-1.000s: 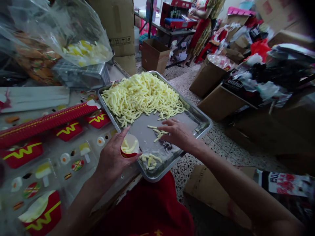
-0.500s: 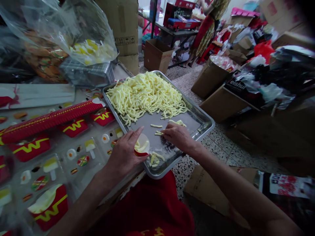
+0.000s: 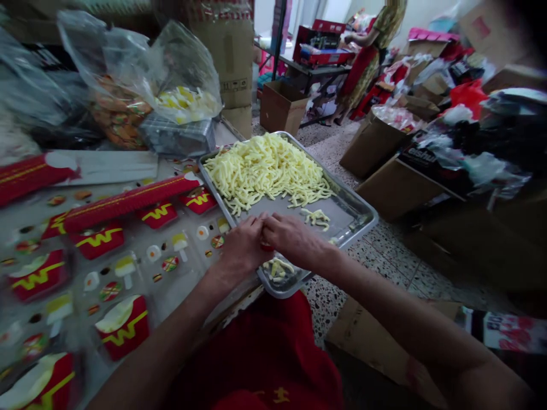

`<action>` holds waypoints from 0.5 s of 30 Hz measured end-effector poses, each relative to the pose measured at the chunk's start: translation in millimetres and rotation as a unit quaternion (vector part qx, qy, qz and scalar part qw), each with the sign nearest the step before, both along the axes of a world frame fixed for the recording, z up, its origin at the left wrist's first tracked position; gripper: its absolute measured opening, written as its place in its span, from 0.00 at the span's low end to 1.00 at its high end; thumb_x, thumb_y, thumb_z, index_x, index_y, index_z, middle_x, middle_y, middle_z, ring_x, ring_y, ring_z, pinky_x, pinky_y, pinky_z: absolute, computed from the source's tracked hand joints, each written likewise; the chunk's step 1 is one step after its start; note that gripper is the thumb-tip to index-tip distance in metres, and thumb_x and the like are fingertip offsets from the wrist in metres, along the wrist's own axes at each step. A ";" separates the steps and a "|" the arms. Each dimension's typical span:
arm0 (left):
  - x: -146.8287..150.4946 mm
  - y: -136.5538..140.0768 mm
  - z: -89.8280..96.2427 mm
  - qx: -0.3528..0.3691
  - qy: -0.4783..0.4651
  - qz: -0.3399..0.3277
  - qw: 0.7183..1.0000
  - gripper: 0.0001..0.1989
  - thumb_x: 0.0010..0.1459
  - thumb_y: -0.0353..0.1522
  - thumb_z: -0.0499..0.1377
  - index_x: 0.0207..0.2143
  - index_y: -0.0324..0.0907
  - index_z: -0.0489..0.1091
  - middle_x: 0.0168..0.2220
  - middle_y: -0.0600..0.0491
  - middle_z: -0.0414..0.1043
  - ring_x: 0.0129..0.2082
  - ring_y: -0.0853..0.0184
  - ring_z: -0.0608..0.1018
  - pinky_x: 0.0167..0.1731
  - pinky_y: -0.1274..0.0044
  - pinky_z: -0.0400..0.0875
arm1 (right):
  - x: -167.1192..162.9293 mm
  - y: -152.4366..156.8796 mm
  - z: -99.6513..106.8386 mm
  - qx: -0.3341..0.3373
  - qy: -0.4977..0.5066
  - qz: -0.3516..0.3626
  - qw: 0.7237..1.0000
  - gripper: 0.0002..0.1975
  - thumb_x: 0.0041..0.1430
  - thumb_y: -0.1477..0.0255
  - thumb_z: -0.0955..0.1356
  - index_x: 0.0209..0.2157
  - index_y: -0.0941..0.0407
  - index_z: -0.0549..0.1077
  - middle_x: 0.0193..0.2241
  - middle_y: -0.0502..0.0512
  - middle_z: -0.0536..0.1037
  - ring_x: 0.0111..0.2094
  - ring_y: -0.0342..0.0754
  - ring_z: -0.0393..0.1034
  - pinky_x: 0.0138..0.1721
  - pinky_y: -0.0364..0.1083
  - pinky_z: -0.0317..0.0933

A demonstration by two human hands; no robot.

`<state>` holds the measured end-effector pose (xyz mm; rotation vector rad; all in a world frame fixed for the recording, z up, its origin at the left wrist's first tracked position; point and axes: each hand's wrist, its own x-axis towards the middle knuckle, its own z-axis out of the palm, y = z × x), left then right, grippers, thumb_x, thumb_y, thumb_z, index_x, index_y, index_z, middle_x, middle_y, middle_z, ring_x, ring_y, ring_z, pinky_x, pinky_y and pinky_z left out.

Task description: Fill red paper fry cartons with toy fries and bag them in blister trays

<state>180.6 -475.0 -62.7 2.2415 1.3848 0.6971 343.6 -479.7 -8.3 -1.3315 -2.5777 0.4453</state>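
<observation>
My left hand (image 3: 241, 245) is closed round a small red fry carton (image 3: 267, 247), of which only a bit of red shows between the hands. Pressed against it at the carton's top is my right hand (image 3: 294, 238), its fingers bunched together; whatever they hold is hidden. Both hands are over the near left part of a metal tray (image 3: 364, 221). A large heap of pale yellow fry-shaped strips (image 3: 269, 168) fills the tray's far half. A few loose strips (image 3: 317, 218) lie right of my hands, and short broken pieces (image 3: 277, 269) lie in the near corner.
Clear plastic packs with red fry cartons (image 3: 126, 327) and small food-shaped pieces cover the table at left. A long red row of stacked cartons (image 3: 132, 200) lies across them. Bags of pieces (image 3: 188, 102) stand behind. Cardboard boxes (image 3: 405, 182) crowd the right; a person (image 3: 367, 62) stands far back.
My right hand has moved left from the loose strips on the tray to the carton in my left hand. The hands now meet and cover most of the carton. The view has shifted slightly.
</observation>
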 end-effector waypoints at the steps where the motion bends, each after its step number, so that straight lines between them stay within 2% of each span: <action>1: -0.9 -5.6 -0.8 -0.009 -0.031 0.015 0.999 0.41 0.44 0.29 0.69 0.62 0.35 0.65 0.57 0.40 0.74 0.55 0.54 0.77 0.57 0.65 0.72 | -4.8 -5.4 2.6 -0.002 -0.003 0.030 1.000 0.15 0.57 0.86 0.66 0.39 0.55 0.79 0.45 0.59 0.79 0.45 0.53 0.71 0.49 0.49 0.64; 3: -2.2 -19.9 -2.9 -0.019 -0.075 0.048 0.996 0.43 0.43 0.32 0.70 0.63 0.33 0.64 0.57 0.39 0.73 0.56 0.53 0.76 0.58 0.64 0.71 | -9.5 -15.9 2.6 0.007 0.004 0.089 0.996 0.16 0.58 0.86 0.64 0.42 0.56 0.77 0.45 0.61 0.79 0.46 0.53 0.71 0.50 0.50 0.64; 4: -2.6 -28.1 -4.3 -0.016 -0.089 0.061 0.994 0.44 0.44 0.34 0.71 0.64 0.33 0.63 0.56 0.38 0.73 0.55 0.52 0.76 0.58 0.64 0.72 | -10.8 -20.5 0.0 0.009 0.035 0.086 0.996 0.16 0.59 0.85 0.63 0.41 0.55 0.77 0.43 0.60 0.80 0.45 0.53 0.72 0.49 0.50 0.64; 6: -3.6 -46.2 -7.8 0.003 -0.106 0.078 0.991 0.45 0.46 0.36 0.70 0.66 0.35 0.61 0.54 0.40 0.74 0.53 0.52 0.77 0.55 0.63 0.73 | -16.5 -29.1 -8.9 0.001 0.118 0.027 0.993 0.12 0.59 0.82 0.64 0.36 0.53 0.76 0.35 0.55 0.80 0.38 0.51 0.73 0.42 0.49 0.65; 8: -8.2 -66.7 -11.3 0.023 -0.116 0.096 0.988 0.44 0.47 0.35 0.69 0.66 0.38 0.60 0.52 0.42 0.75 0.50 0.54 0.77 0.53 0.63 0.74 | -30.1 -40.0 -19.4 -0.020 0.199 -0.070 0.977 0.07 0.56 0.79 0.67 0.29 0.52 0.72 0.26 0.50 0.77 0.29 0.49 0.70 0.33 0.47 0.63; 10: -20.3 -89.4 -13.9 0.028 -0.128 0.124 0.984 0.42 0.49 0.34 0.68 0.67 0.43 0.60 0.51 0.45 0.75 0.49 0.55 0.78 0.52 0.65 0.74 | -50.6 -54.8 -27.6 -0.040 0.259 -0.144 0.954 0.09 0.51 0.77 0.71 0.26 0.51 0.66 0.22 0.47 0.73 0.23 0.46 0.65 0.27 0.45 0.60; 11: -29.6 -100.8 -14.9 0.028 -0.136 0.143 0.980 0.41 0.51 0.34 0.68 0.67 0.45 0.60 0.51 0.45 0.75 0.49 0.56 0.78 0.52 0.65 0.74 | -61.7 -63.0 -30.3 -0.049 0.283 -0.153 0.946 0.12 0.50 0.76 0.72 0.26 0.51 0.64 0.22 0.46 0.72 0.23 0.45 0.65 0.26 0.45 0.60; 13: -53.1 -120.7 -16.3 0.032 -0.149 0.198 0.968 0.40 0.53 0.36 0.68 0.67 0.46 0.59 0.53 0.45 0.74 0.51 0.56 0.77 0.53 0.65 0.73 | -81.7 -79.1 -32.7 -0.054 0.326 -0.117 0.936 0.10 0.53 0.74 0.73 0.30 0.51 0.66 0.26 0.48 0.75 0.27 0.46 0.69 0.30 0.45 0.64; 15: -77.7 -133.9 -17.4 0.046 -0.146 0.263 0.953 0.41 0.54 0.38 0.69 0.67 0.45 0.57 0.55 0.44 0.72 0.54 0.54 0.75 0.55 0.64 0.72 | -95.7 -92.7 -33.1 -0.036 0.355 -0.062 0.932 0.05 0.60 0.73 0.71 0.37 0.50 0.71 0.36 0.52 0.79 0.38 0.50 0.74 0.41 0.49 0.69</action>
